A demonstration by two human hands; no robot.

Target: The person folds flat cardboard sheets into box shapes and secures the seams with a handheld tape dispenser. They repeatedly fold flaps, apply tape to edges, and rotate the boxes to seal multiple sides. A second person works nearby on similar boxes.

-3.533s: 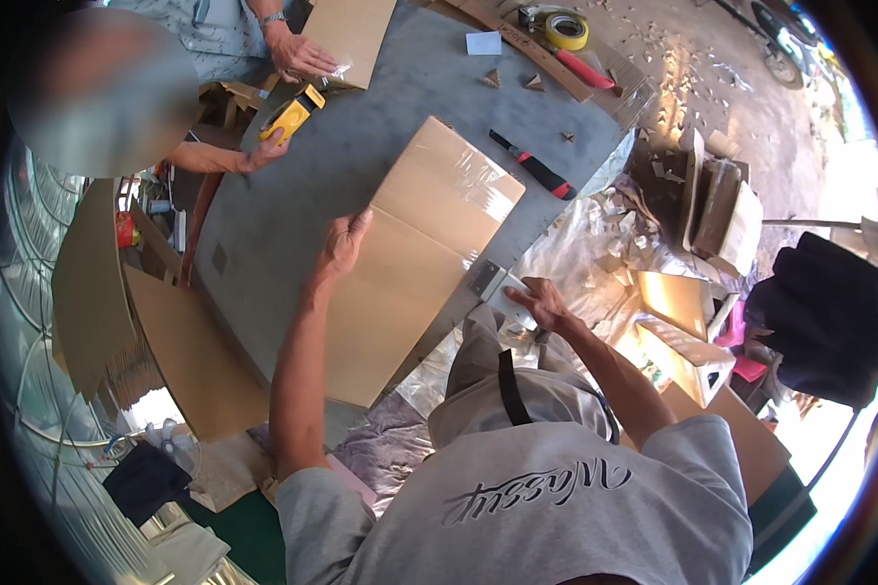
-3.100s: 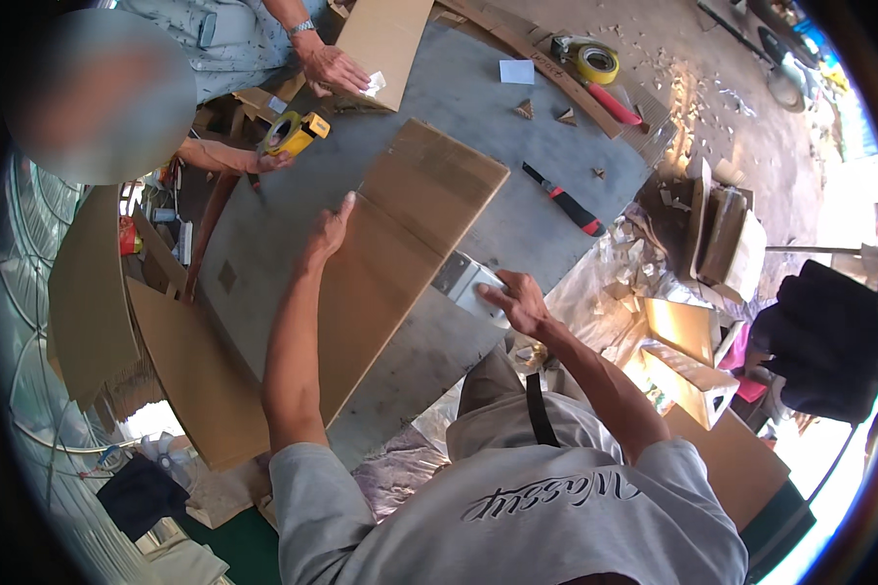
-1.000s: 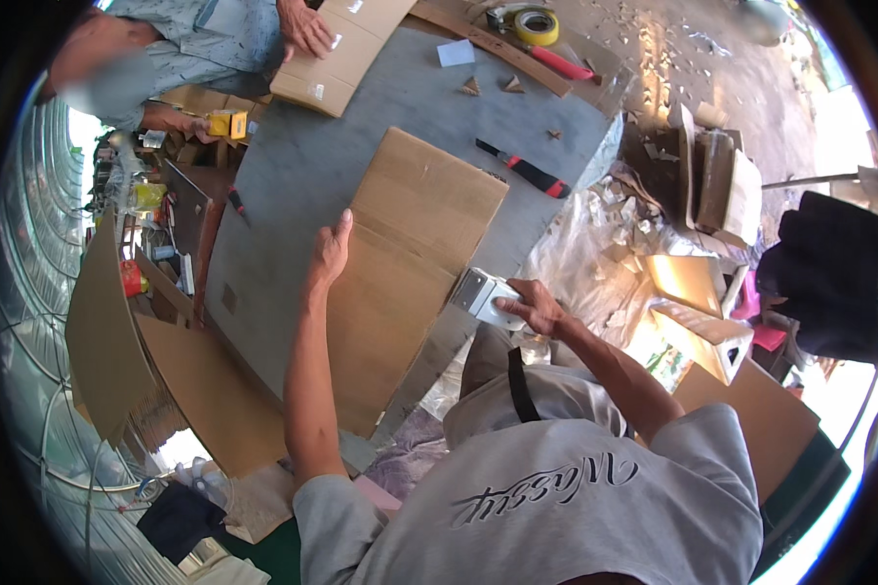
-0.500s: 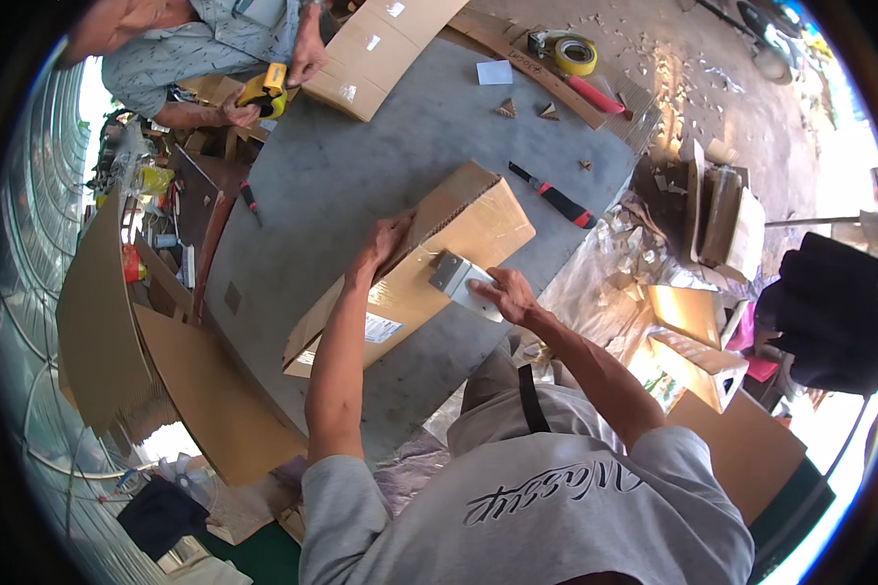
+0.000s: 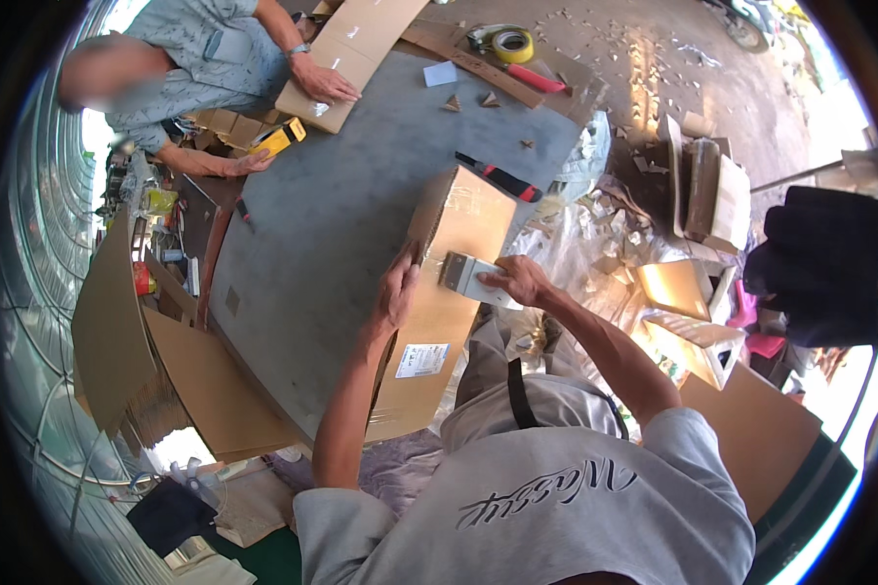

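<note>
A long brown cardboard box (image 5: 452,314) with a white label is tilted over the near right edge of the grey table (image 5: 312,214). My left hand (image 5: 397,290) is closed against the box's left side, with its fingertips partly hidden. In my right hand (image 5: 519,281) is a broad, flat, pale-grey scraper-like tool (image 5: 468,275), its darker wide edge touching the box's upper face. Just beyond the box lies a red-and-black utility knife (image 5: 507,182).
Across the table a co-worker holds a yellow tape measure (image 5: 281,138) and rests a hand on a flat carton (image 5: 346,58). A yellow tape roll (image 5: 513,45) and red-handled tool (image 5: 535,78) lie far right. Cardboard sheets (image 5: 200,375) lean at left.
The box has turned more upright in view and come nearer me, with both hands moving along. The co-worker's hand has come down onto the flat carton, apart from the tape measure.
</note>
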